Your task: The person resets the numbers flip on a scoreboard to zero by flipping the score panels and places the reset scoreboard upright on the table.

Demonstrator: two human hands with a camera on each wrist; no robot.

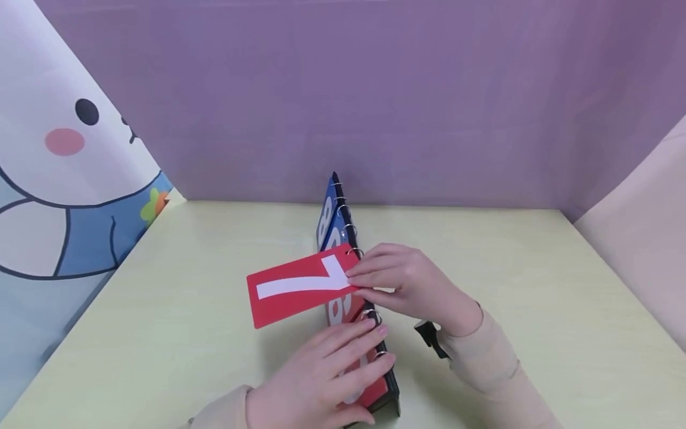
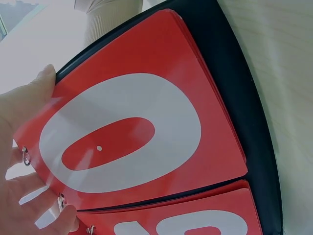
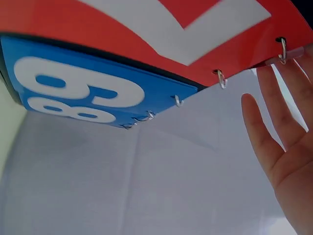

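A flip scoreboard stands like a tent on the table, with red number cards nearer and blue ones farther off. One red card with a white 7 sticks out to the left from its ring. My right hand pinches this card at its ringed end, fingertips on top. My left hand rests across the near end, its extended fingers reaching the top edge. In the left wrist view, a red card with a white 0 lies against the black board, with my left thumb at its edge.
Blue number cards hang at the scoreboard's far end. Metal rings run along its top edge. A black strap shows at my right wrist. Behind the pale table hangs a purple cloth; a cartoon-printed sheet is on the left.
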